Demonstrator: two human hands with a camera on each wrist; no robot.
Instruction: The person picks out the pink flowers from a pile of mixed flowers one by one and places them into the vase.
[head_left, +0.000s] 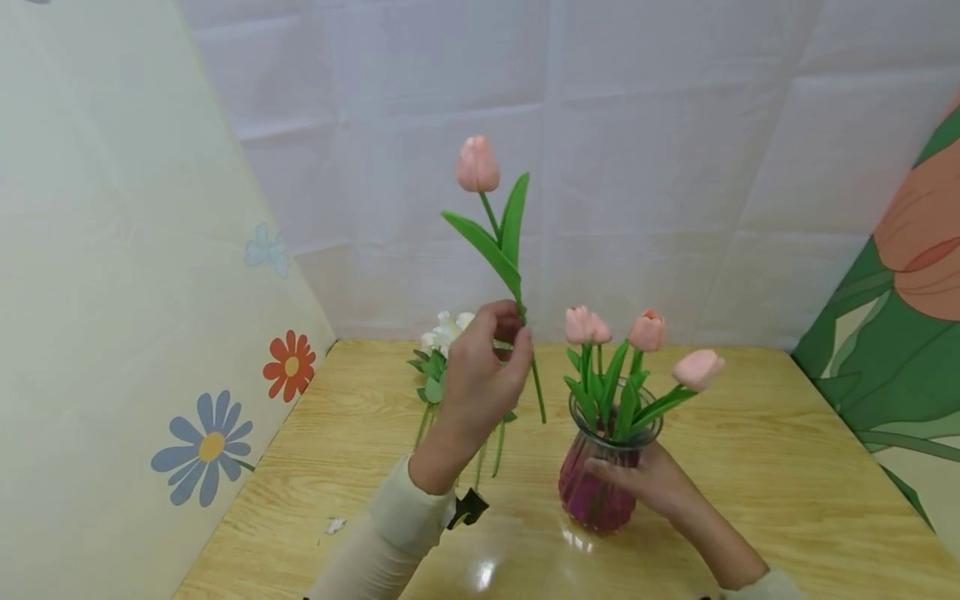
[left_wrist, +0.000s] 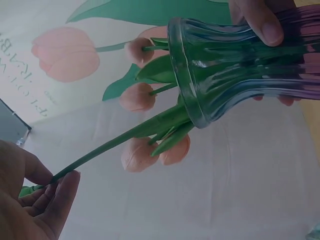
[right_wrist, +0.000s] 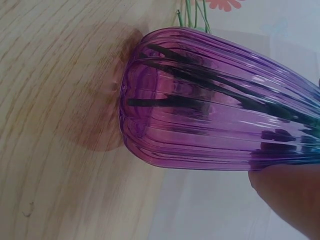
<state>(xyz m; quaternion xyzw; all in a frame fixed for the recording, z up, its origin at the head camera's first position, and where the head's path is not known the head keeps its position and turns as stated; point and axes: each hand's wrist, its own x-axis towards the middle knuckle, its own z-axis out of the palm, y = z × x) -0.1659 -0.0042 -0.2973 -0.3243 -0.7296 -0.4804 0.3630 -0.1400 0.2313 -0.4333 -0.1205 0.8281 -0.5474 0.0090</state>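
In the head view my left hand (head_left: 483,371) pinches the green stem of a pink tulip (head_left: 478,165) between thumb and fingers. That tulip stands upright with two long leaves, its stem end left of the vase and apart from it. My right hand (head_left: 648,483) grips the ribbed glass vase (head_left: 588,487) round its side, the thumb lying across the front. The vase is purple below with a clear, bluish neck. Several pink tulips (head_left: 647,331) stand in it, one leaning right. Through the glass, dark stems (right_wrist: 165,102) show in the right wrist view.
White flowers (head_left: 444,333) with green leaves and long stems lie on the wooden table (head_left: 750,467) behind my left forearm, partly hidden. A white cloth (head_left: 637,167) hangs behind. Flower-printed panels (head_left: 97,292) stand at both sides. A small whitish mark (head_left: 336,525) is on the table at front left.
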